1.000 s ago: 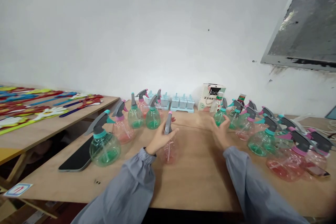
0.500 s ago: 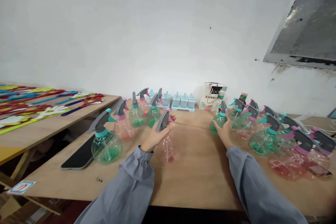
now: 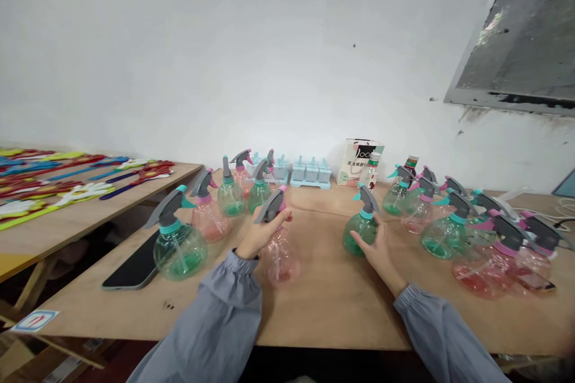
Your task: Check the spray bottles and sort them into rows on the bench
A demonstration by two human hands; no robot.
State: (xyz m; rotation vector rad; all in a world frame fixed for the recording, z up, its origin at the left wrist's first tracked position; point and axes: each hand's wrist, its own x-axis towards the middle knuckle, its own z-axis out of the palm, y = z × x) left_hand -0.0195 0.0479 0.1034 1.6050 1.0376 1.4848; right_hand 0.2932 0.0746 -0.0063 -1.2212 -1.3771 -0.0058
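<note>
My left hand [image 3: 263, 232] is closed round the neck of a pink spray bottle [image 3: 281, 260], just under its grey and pink trigger head. This bottle stands upright near the table's front middle. On the right, my right hand [image 3: 376, 246] grips a green spray bottle [image 3: 359, 232] with a teal collar and grey head, thumb on the near side of its round body. Close to my left hand are a pink spray bottle [image 3: 210, 221], a green one [image 3: 180, 254] and another green one [image 3: 259, 191]. Several more pink and green spray bottles [image 3: 444, 236] stand right of my right hand.
A black phone [image 3: 132, 263] lies at the left. Light blue popsicle moulds [image 3: 311, 173] and a printed paper bag [image 3: 358, 161] are along the wall, with small bottles nearby. Colourful hand-shaped cutouts [image 3: 85, 191] cover the left table. Another phone [image 3: 536, 280] lies among the right-hand bottles.
My right hand has drawn the green spray bottle toward me and to the left, away from the bottles at the right. My left hand stays on the pink spray bottle; the view shifted slightly.
</note>
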